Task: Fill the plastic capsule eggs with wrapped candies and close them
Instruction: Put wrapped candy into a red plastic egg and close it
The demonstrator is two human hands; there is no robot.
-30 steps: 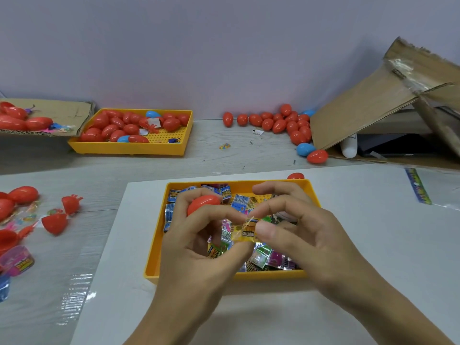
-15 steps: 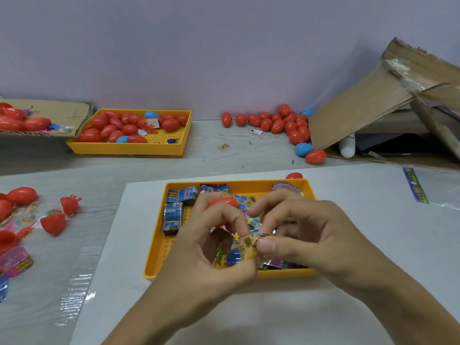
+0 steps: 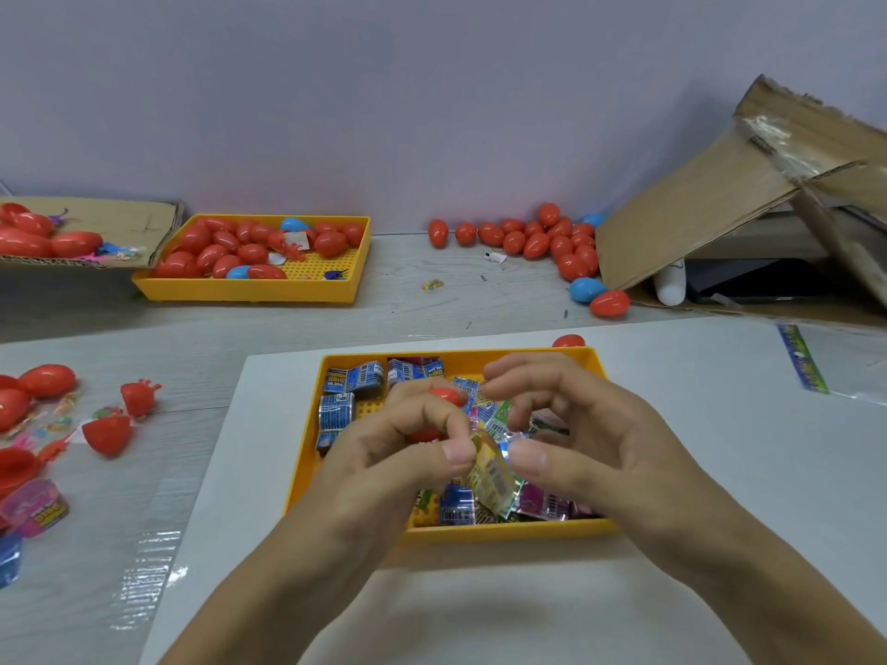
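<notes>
Blue wrappers [image 3: 354,380] read "DINO". Your left hand [image 3: 384,465] curls round a red egg [image 3: 444,398] and pinches the yellow candy [image 3: 490,477]; right hand [image 3: 590,443] pinches it too, above the yellow tray [image 3: 307,465].

Left hand [image 3: 384,453] and right hand [image 3: 590,453] meet thumb-to-thumb, fingers curled, pinching.

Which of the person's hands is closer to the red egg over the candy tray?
Left. The left hand holds the red egg in its fingers; the right hand is just beside it.
</notes>
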